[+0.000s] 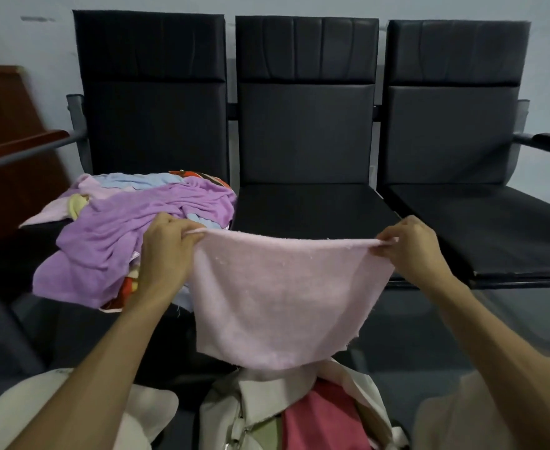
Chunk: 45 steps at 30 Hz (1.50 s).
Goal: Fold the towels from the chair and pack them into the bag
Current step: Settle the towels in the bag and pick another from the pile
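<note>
A pale pink towel (276, 293) hangs spread in the air in front of the chairs. My left hand (166, 251) pinches its upper left corner and my right hand (413, 245) pinches its upper right corner. On the left chair seat lies a heap of towels (130, 228), with a purple one on top and blue, yellow and red-patterned ones beneath. Below the hanging towel stands an open beige bag (254, 407) with a red towel (325, 417) inside it.
Three joined black chairs (306, 131) stand against a pale wall; the middle and right seats are bare. A reddish wooden piece of furniture (10, 151) stands at the far left. My knees in light trousers flank the bag.
</note>
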Each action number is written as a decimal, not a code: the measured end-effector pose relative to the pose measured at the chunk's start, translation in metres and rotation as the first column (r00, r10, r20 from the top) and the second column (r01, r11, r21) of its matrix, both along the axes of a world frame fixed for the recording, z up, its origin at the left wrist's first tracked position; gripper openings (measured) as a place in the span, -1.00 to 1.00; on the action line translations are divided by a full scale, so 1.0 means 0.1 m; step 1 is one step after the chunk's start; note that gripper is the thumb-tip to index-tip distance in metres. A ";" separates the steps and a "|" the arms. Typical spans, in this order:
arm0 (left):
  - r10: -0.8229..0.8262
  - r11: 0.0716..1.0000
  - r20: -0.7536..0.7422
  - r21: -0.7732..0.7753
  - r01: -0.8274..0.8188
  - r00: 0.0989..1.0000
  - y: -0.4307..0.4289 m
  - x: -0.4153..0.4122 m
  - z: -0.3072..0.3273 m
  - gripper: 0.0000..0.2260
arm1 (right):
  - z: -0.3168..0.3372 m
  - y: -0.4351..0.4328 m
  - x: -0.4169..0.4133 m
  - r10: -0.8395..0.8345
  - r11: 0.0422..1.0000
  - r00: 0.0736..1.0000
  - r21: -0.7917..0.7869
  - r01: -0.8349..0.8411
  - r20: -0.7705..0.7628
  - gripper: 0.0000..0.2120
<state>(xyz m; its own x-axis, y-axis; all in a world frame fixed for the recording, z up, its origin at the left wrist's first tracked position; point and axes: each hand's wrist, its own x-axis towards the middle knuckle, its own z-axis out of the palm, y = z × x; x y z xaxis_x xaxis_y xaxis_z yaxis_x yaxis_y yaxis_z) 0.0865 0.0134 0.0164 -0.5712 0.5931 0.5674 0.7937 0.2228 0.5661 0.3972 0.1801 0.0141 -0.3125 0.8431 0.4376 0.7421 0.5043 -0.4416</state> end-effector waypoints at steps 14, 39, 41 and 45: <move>0.003 0.974 -0.095 0.225 0.019 0.995 0.00 -0.01 0.02 -0.83 | -0.08 0.14 -0.09 -0.095 0.911 0.994 0.407 0.068 0.047 -0.89; -0.085 0.976 -0.151 -0.212 0.052 0.985 0.02 -0.12 -0.07 -0.88 | -0.11 0.18 -0.09 -0.038 0.967 0.999 0.252 0.033 0.012 -0.76; -0.077 0.983 -0.146 -0.175 0.051 0.986 0.03 -0.12 -0.07 -0.88 | -0.12 0.19 -0.09 -0.030 0.973 1.000 0.227 0.028 0.006 -0.76; -0.077 0.989 -0.157 -0.134 0.056 0.985 0.04 -0.12 -0.07 -0.87 | -0.13 0.18 -0.10 -0.020 0.982 1.000 0.189 0.024 -0.019 -0.75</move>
